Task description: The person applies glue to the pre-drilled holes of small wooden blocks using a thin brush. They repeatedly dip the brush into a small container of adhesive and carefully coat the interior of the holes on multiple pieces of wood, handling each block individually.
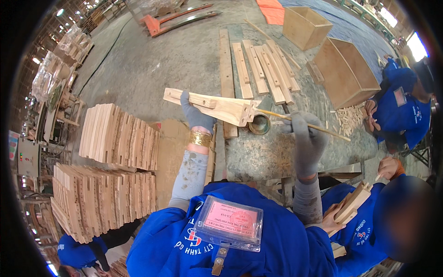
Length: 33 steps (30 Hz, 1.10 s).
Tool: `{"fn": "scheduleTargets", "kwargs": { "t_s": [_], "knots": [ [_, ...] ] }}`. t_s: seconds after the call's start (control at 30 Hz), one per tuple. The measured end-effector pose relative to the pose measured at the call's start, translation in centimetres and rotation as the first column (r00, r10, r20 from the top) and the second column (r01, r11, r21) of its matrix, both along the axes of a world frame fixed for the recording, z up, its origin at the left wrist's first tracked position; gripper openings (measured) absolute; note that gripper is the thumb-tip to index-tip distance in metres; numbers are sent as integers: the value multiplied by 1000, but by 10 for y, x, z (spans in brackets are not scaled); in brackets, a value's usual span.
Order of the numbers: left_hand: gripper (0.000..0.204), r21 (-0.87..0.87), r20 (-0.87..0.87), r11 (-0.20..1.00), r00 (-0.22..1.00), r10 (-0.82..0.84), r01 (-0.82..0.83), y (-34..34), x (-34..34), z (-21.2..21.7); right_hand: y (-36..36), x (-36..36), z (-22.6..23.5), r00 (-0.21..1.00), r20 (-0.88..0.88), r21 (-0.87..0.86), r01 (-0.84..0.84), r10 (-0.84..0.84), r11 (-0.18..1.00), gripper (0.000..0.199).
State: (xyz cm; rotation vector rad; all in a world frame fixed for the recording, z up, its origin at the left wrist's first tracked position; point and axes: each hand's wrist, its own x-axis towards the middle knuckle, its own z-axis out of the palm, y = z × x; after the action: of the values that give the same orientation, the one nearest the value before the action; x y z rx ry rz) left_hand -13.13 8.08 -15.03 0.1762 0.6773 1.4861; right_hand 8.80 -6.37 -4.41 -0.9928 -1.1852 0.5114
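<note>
My left hand [198, 114], in a grey glove, is closed round a pale wooden furniture part [228, 111] with drilled holes, held tilted above the worktable [263, 157]. In my right hand [307, 141], also gloved, is a thin wooden stick [334, 133]. Its tip reaches the holed end of the part; whether it enters a hole I cannot tell. Just below that end stands a small round pot [260, 124], its contents dark and hard to make out. Beyond the pot, several drilled wooden pieces [263, 69] lie side by side.
Tall stacks of wooden parts [104, 198] rise at my left. Two plywood boxes [346, 74] and a pile of dowels [350, 119] are at the right. One co-worker [401, 101] sits by the dowels; another's hand [334, 217] holds a wooden part near my right elbow. An orange pallet jack [175, 21] stands far off.
</note>
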Motion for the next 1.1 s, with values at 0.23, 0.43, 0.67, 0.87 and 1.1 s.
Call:
{"fn": "scheduleTargets", "kwargs": {
  "t_s": [0.23, 0.43, 0.67, 0.87, 1.1],
  "knots": [
    [76, -45, -50, 995, 995, 87, -89, -7, -26, -3, 63, 62, -110, 787, -606, -301, -361, 116, 883, 18],
    [74, -83, -121, 978, 976, 181, -191, -17, -64, -12, 106, 72, -215, 633, -758, -498, -405, -157, 767, 24],
    [69, -72, -160, 955, 948, 275, -289, -18, -83, -16, 124, 90, -265, 558, -828, -404, -522, -57, 751, 23],
    [66, -76, -152, 964, 958, 242, -255, -17, -87, -22, 125, 87, -254, 646, -748, -499, -394, -153, 772, 17],
    [68, -105, -98, 968, 971, 219, -229, -15, -80, -23, 114, 93, -229, 909, 414, -237, 54, 51, 970, 17]
  ]
}}
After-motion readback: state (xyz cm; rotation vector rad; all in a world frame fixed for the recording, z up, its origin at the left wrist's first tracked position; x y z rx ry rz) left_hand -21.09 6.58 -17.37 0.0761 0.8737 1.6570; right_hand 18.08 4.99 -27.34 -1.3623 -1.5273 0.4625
